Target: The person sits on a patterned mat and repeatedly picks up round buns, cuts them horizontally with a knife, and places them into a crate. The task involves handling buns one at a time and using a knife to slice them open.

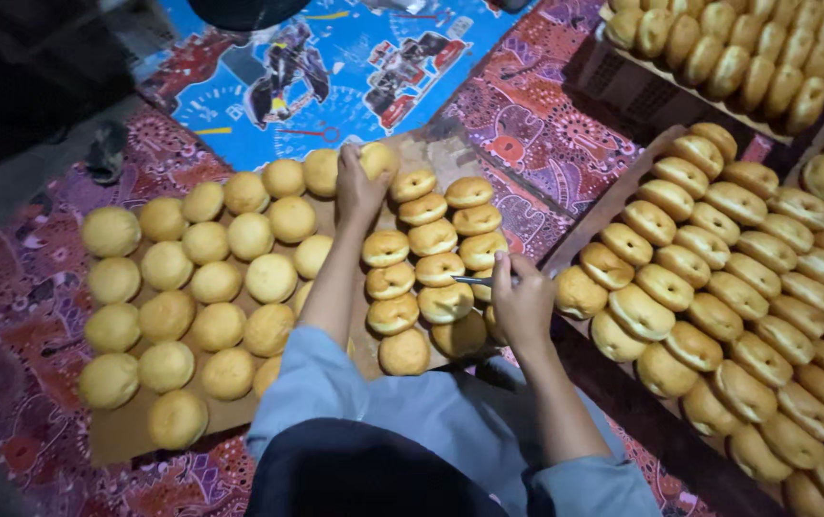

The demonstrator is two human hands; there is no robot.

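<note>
- My left hand (358, 189) reaches forward, fingers closed around a round bun (377, 158) at the far edge of the cardboard sheet (125, 431).
- My right hand (521, 304) grips a small knife (470, 280), blade pointing left over the stacked buns.
- Flat buns (206, 287) lie in rows left of my arm; tilted ones (426, 254) stand between my arms.
- A tray of buns (737, 287) sits just right.

A blue printed sheet (335, 72) with cartoon figures lies at the top, on a red and purple patterned cloth (546, 124) that covers the floor. To the right, a long tray (613, 206) carries rows of sliced buns (747, 287), and another crate of buns (737, 57) stands in the top right corner.
</note>
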